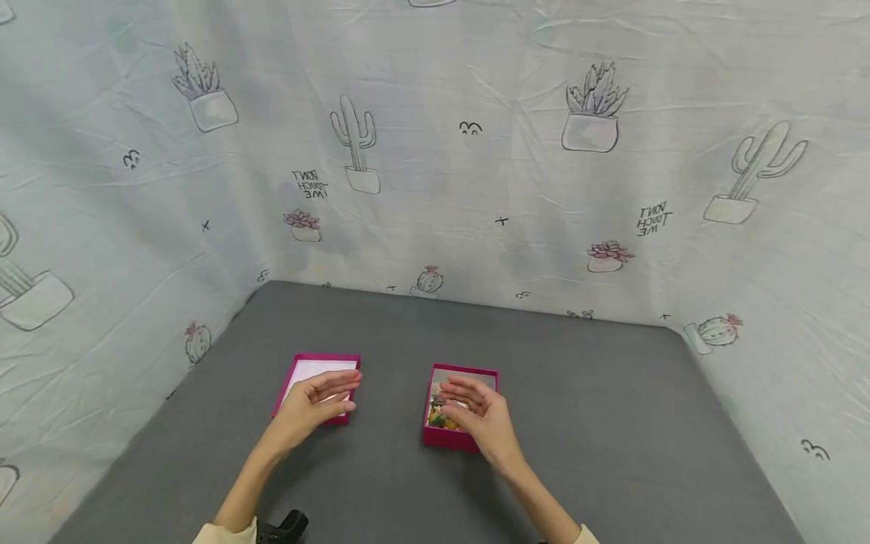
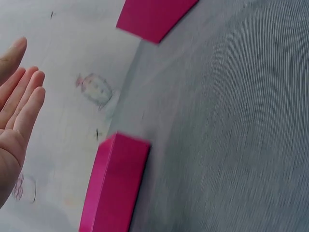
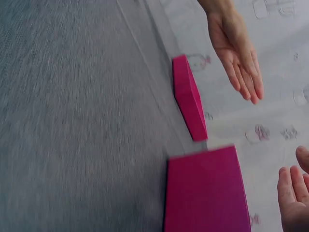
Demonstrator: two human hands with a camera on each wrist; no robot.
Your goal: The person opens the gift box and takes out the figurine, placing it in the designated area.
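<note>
My left hand [image 1: 309, 406] hovers over a shallow magenta box lid [image 1: 328, 357] with a white inside, its fingers relaxed and holding nothing. To the right, my right hand [image 1: 481, 419] hangs above a deeper magenta box [image 1: 448, 438], fingers loosely bent and apart from the thumb. Inside that box lie small colourful pieces [image 1: 437, 417], partly hidden behind the right hand. In the left wrist view the left hand [image 2: 17, 108] shows its palm, with the lid [image 2: 118, 186] lower down. The right wrist view shows the right hand [image 3: 295, 195] beside the box [image 3: 207, 193].
Both magenta parts rest on a dark grey table [image 1: 584, 423], with a gap of bare surface between them. A pale curtain [image 1: 435, 151] printed with potted cacti stands around the table's back and sides. A black band [image 1: 282, 529] sits on the left wrist.
</note>
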